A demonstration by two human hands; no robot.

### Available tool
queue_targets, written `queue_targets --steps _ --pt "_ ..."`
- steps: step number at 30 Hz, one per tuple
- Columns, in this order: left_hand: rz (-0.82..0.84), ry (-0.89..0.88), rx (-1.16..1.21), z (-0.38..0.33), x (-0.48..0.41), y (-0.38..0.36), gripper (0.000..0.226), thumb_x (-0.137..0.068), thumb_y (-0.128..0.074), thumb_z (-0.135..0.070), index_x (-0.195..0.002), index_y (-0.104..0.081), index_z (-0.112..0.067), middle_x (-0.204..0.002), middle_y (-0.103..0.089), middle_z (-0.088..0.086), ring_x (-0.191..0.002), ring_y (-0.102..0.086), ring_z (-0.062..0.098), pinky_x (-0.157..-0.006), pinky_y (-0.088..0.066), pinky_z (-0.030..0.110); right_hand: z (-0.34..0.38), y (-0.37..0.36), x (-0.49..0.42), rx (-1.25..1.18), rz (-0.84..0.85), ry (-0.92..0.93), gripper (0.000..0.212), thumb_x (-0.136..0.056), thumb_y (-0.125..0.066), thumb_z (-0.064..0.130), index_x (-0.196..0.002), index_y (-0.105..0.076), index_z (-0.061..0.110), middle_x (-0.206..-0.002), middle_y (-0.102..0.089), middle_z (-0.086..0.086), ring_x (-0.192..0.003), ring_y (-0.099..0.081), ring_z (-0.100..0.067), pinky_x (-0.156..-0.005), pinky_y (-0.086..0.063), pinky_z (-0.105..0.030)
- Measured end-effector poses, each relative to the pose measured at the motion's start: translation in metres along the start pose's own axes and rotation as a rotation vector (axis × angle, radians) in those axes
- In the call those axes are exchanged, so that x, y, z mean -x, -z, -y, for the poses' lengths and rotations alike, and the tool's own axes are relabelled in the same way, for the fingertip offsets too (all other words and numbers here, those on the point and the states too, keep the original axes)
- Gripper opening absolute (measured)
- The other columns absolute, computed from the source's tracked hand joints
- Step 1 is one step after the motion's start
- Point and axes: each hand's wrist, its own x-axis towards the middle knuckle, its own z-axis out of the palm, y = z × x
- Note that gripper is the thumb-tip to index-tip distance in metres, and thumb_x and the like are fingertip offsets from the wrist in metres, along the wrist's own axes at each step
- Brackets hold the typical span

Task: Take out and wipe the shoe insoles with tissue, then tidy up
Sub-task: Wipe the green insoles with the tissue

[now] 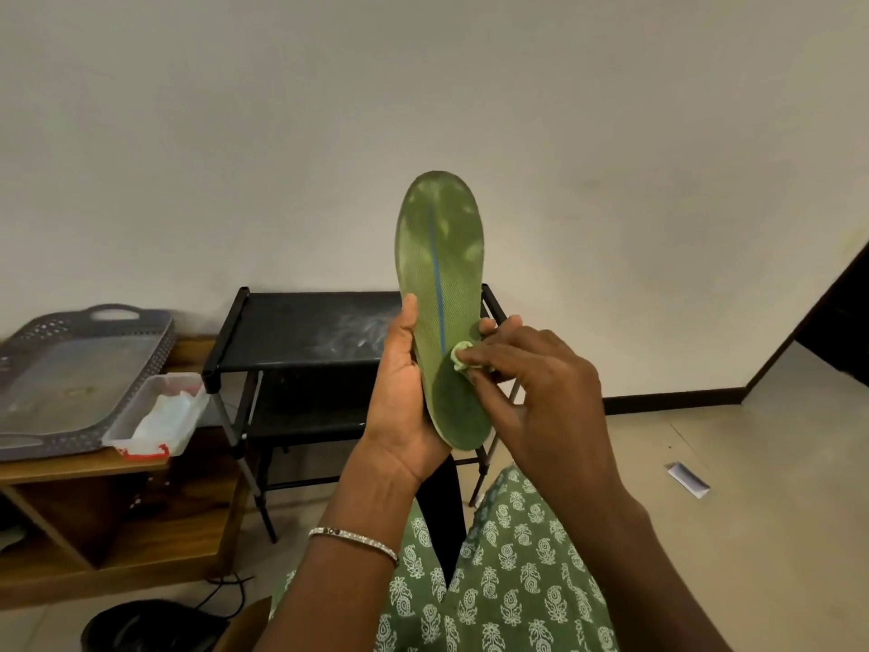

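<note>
before plain wall (235, 134) and black rack (301, 331): left hand (404, 397) grips upright green insole (437, 256), right hand (531, 388) pinches tissue wad (461, 357) against it.

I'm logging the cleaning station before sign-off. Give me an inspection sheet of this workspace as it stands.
Surface: black rack, white smears on its top shelf.
Job's things: green insole held upright, toe end up; tissue wad pressed against its middle.
Clutter: grey tray and clear box on wooden table; paper scrap on floor.
Grippers: left hand grips insole; right hand pinches tissue wad.
Cables: black cable on floor by the table.
Surroundings: plain wall, dark opening at right.
</note>
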Motion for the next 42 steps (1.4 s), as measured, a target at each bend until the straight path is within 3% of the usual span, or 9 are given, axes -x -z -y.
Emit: queue_targets --steps 7,12,15,21,25,31,35,38,42 --pt "-0.003 -0.06 0.039 -0.007 0.0 0.006 0.071 -0.096 -0.042 -0.063 -0.095 -0.076 0.0 -0.096 -0.07 0.014 -0.115 -0.065 0.031 -0.114 -0.039 0.047 0.007 0.009 0.017 -0.152 0.294 -0.038 0.016 -0.08 -0.078 0.016 -0.094 -0.08 0.024 -0.089 -0.071 0.014 -0.075 -0.061 -0.001 -0.068 -0.054 -0.022" --pt "-0.018 -0.009 -0.008 0.003 0.001 -0.003 0.063 -0.096 -0.047 -0.056 -0.125 -0.065 -0.003 -0.107 -0.065 0.013 -0.108 -0.064 0.026 -0.102 -0.05 0.04 -0.003 -0.002 -0.003 0.059 0.034 -0.016 0.019 -0.08 -0.078 0.009 -0.098 -0.078 0.017 -0.095 -0.071 0.003 -0.088 -0.062 -0.015 -0.077 -0.052 -0.027" --pt "-0.03 -0.007 0.001 0.004 0.002 -0.004 0.057 -0.095 -0.047 -0.052 -0.11 -0.072 -0.003 -0.103 -0.067 0.014 -0.099 -0.067 0.026 -0.096 -0.053 0.037 0.002 -0.011 0.001 0.135 -0.084 -0.017 0.02 -0.08 -0.077 0.004 -0.099 -0.077 0.013 -0.098 -0.07 -0.001 -0.092 -0.06 -0.018 -0.084 -0.041 -0.017" --pt "-0.038 -0.041 0.05 -0.003 0.002 0.003 0.067 -0.098 -0.039 -0.054 -0.094 -0.075 0.003 -0.089 -0.07 0.016 -0.104 -0.067 0.031 -0.116 -0.035 0.044 0.02 -0.014 0.039 -0.041 0.046 -0.055 0.017 -0.083 -0.071 0.013 -0.099 -0.076 0.019 -0.096 -0.068 0.009 -0.087 -0.06 -0.012 -0.074 -0.052 -0.028" --pt "-0.032 -0.036 0.005 -0.001 0.002 0.001 0.068 -0.097 -0.04 -0.055 -0.089 -0.077 0.001 -0.087 -0.071 0.015 -0.097 -0.07 0.029 -0.109 -0.044 0.041 0.018 -0.01 0.03 -0.078 0.088 -0.075 0.018 -0.082 -0.076 0.012 -0.097 -0.077 0.021 -0.095 -0.07 0.012 -0.087 -0.062 -0.007 -0.076 -0.055 -0.028" --pt "-0.058 -0.024 -0.047 0.005 0.005 -0.006 0.047 -0.094 -0.048 -0.045 -0.107 -0.07 -0.006 -0.099 -0.064 0.012 -0.094 -0.064 0.023 -0.09 -0.054 0.034 0.013 -0.012 -0.004 0.046 -0.021 -0.021 0.018 -0.082 -0.075 0.007 -0.098 -0.077 0.015 -0.097 -0.071 0.002 -0.093 -0.062 -0.015 -0.084 -0.047 -0.021" --pt "-0.083 -0.01 -0.055 0.001 0.003 0.0 0.055 -0.096 -0.047 -0.05 -0.114 -0.067 -0.003 -0.107 -0.064 0.015 -0.11 -0.065 0.029 -0.107 -0.046 0.041 0.021 -0.009 0.008 -0.048 0.116 -0.002 0.017 -0.082 -0.071 0.012 -0.096 -0.077 0.018 -0.097 -0.072 0.006 -0.093 -0.063 -0.012 -0.086 -0.054 -0.032" --pt "-0.104 -0.029 -0.026 -0.001 0.0 0.004 0.057 -0.097 -0.046 -0.052 -0.113 -0.064 0.0 -0.092 -0.065 0.013 -0.099 -0.069 0.032 -0.109 -0.044 0.046 0.027 -0.003 0.022 -0.084 0.21 0.005 0.015 -0.082 -0.07 0.017 -0.095 -0.078 0.021 -0.092 -0.071 0.011 -0.087 -0.062 -0.003 -0.079 -0.052 -0.02" --pt "-0.073 0.032 -0.033 0.004 0.001 0.002 0.058 -0.096 -0.047 -0.052 -0.101 -0.073 0.0 -0.092 -0.067 0.012 -0.101 -0.068 0.029 -0.109 -0.045 0.043 0.021 -0.004 0.015 0.014 0.186 0.03 0.016 -0.078 -0.077 0.008 -0.09 -0.078 0.019 -0.092 -0.073 0.006 -0.089 -0.065 -0.012 -0.081 -0.056 -0.031"
